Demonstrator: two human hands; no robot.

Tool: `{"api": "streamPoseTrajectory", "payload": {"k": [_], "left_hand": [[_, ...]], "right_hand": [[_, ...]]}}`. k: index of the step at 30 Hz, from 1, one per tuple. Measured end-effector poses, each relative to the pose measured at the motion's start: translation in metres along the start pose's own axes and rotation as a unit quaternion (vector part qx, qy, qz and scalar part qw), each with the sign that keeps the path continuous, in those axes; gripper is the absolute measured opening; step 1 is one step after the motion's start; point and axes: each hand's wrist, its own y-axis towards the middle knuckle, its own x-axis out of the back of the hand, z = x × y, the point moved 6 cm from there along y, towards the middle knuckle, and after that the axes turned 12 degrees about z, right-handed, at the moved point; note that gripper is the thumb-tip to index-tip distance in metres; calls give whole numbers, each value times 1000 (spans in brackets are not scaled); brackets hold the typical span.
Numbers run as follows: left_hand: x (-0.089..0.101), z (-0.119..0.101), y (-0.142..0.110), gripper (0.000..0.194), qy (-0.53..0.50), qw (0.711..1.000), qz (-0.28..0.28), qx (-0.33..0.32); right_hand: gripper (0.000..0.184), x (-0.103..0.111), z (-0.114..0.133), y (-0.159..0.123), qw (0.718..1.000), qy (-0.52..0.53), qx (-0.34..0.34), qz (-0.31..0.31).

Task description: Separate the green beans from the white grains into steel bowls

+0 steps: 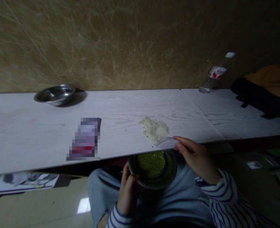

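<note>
My left hand [128, 185] is closed on the left rim of a metal bowl [151, 185], held over my lap just below the table's front edge. Small green beans [151, 163], like mung beans, cover the bottom of the bowl. My right hand [197, 156] pinches a thin, pale purple piece with curved lines [167, 143]; its exact kind cannot be made out. That piece lies at the table edge, against the near side of a heap of white grains [155, 128]. A few dark specks are scattered among the grains, mostly on the left side.
On the white wood-grain table [121, 107] a shiny steel basin [56, 95] stands back left. A pixelated purple object [85, 139] lies left of the heap. A clear bottle [214, 74] stands by the wall, beside a black and orange cloth item [265, 87].
</note>
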Motion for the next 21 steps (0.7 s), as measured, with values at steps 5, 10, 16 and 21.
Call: {"api": "streamPoseTrajectory", "payload": {"k": [5,10,16,21], "left_hand": [[3,1,0,55,1,1000,-8,-13],[3,0,1,55,-5,1000,9,-7],[5,0,0,55,-4,1000,3,-1],[4,-2,-2,56,7,1000,5,-5]], "right_hand": [[32,-9,0,1,1000,2,-2,10],[32,-3,-5,4,1000,2,-12,-11],[33,1,-3,5,1000,-3,-18,-16],[35,-5,0,7,1000,1,-18,-5]]}}
